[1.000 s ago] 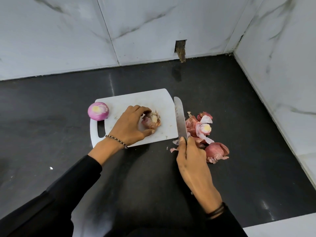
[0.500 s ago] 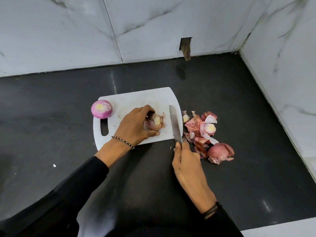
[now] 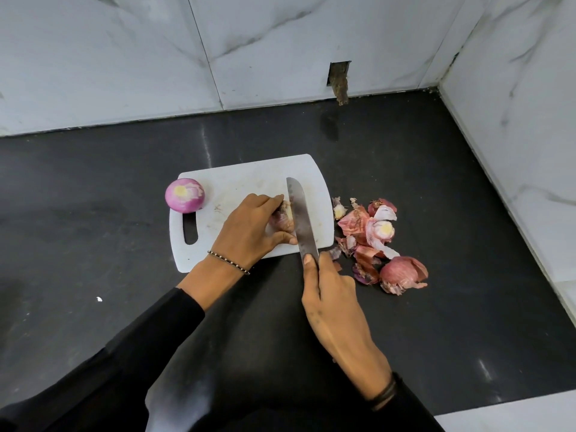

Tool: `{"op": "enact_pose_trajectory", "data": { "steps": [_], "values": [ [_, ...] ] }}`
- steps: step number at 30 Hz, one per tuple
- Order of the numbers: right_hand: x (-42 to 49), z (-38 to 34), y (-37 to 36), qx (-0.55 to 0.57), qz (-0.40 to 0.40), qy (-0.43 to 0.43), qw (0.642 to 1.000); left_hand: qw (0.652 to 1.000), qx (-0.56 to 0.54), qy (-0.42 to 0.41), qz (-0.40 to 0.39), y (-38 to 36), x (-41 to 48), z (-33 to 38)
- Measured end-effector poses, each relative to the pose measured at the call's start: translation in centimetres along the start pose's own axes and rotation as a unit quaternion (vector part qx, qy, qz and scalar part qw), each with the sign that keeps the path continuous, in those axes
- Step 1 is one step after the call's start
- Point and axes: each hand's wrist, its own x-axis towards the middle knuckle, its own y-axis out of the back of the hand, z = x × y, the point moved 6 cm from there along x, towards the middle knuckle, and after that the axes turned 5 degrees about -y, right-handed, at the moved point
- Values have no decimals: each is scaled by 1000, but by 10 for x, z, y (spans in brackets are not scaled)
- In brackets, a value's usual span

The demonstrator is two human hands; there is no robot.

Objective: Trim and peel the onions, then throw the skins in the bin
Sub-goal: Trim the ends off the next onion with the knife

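On the white cutting board (image 3: 249, 174) the left hand (image 3: 247, 230) curls its fingers and thumb round a small, partly skinned onion (image 3: 283, 219), pinning it down near the board's right side. The right hand (image 3: 332, 296) is wrapped round the knife (image 3: 300, 215), whose handle is hidden in the fist, with one fingertip laid along the blade's base. The blade stands against the onion's right end. A peeled onion (image 3: 184, 195) sits at the board's far left corner, above the handle slot. The skins (image 3: 374, 241) lie heaped on the dark counter (image 3: 93, 232), just right of the board.
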Motion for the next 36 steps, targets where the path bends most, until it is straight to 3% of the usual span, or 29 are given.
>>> {"op": "enact_pose_trajectory", "data": {
  "steps": [9, 23, 36],
  "values": [
    [3, 0, -1, -43, -10, 2, 999, 998, 56, -29, -20, 1, -2, 16],
    [16, 4, 6, -140, -32, -35, 989, 982, 133, -62, -116, -1, 22, 44],
    [13, 1, -3, -195, -25, -69, 978, 969, 207, -55, -124, -1, 26, 57]
  ]
}}
